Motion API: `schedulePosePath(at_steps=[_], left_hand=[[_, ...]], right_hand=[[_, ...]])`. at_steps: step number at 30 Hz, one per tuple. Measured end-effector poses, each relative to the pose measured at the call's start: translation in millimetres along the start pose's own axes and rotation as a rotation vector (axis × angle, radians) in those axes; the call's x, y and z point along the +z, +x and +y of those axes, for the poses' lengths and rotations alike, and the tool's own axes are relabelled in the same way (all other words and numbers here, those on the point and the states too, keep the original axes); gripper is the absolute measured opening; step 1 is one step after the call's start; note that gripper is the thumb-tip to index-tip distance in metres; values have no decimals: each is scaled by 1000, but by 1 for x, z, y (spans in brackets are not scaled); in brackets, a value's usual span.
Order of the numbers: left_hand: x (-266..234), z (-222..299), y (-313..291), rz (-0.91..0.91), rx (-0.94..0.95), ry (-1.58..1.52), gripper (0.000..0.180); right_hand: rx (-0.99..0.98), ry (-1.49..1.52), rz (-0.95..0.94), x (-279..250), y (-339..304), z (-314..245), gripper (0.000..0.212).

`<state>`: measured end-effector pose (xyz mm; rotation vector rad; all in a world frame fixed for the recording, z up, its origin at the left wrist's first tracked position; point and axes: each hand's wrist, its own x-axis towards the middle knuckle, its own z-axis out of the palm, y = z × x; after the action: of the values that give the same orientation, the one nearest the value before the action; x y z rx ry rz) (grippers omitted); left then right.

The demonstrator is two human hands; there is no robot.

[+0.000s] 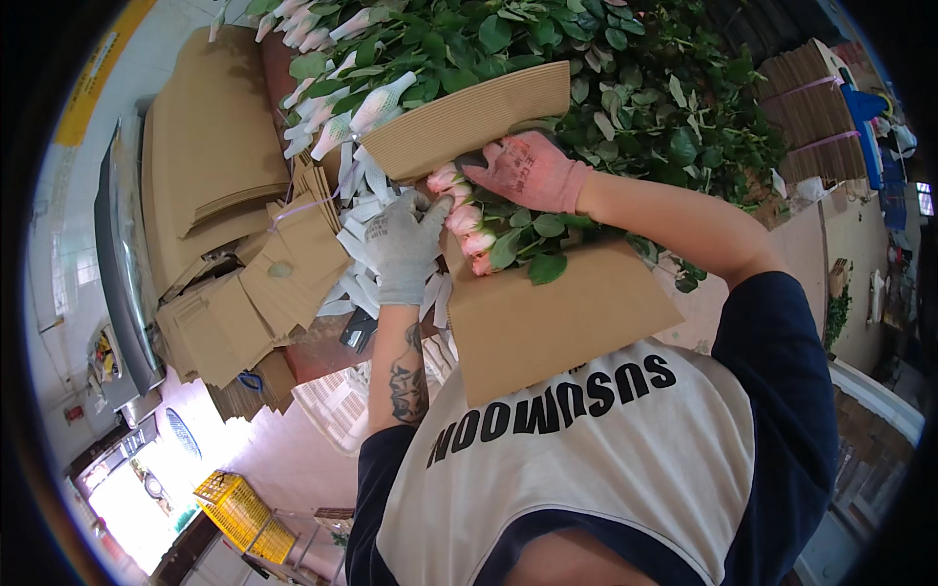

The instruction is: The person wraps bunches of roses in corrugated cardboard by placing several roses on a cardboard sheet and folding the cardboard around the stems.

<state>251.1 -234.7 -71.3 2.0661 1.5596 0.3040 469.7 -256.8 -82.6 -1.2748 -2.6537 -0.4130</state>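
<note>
Several pale pink roses [467, 220] lie in a row on a brown cardboard sheet [557, 303], their green leaves and stems toward the right. A ribbed flap [469, 122] of corrugated cardboard rises beyond them. My right hand [528, 171], in a pink-stained glove, reaches over the stems, its fingers closed at the farthest rose; the stem in its grip is partly hidden. My left hand [399, 239], in a grey glove, is against the bloom ends from the left, thumb and forefinger slightly apart, its other fingers partly hidden.
Netted roses [381, 103] and a heap of leafy stems [674, 137] cover the far table. Flat cardboard stacks [220, 127] stand at left, beside white paper strips [357, 259]. Tied cardboard bundles [806, 103] sit at far right. A yellow crate [244, 516] is at lower left.
</note>
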Motion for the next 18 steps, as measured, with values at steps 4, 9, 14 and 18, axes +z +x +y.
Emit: schedulePosePath(at_steps=[4, 9, 14, 18], left_hand=[[-13, 12, -18, 240, 347, -29, 22], [-8, -2, -2, 12, 483, 47, 40], [-8, -13, 4, -55, 493, -24, 38], [-7, -13, 10, -110, 428, -254, 37]], right_hand=[[36, -3, -214, -13, 6, -3, 29], [3, -9, -119, -9, 2, -1, 32], [14, 65, -134, -31, 9, -6, 31], [45, 120, -292, -35, 15, -10, 25]])
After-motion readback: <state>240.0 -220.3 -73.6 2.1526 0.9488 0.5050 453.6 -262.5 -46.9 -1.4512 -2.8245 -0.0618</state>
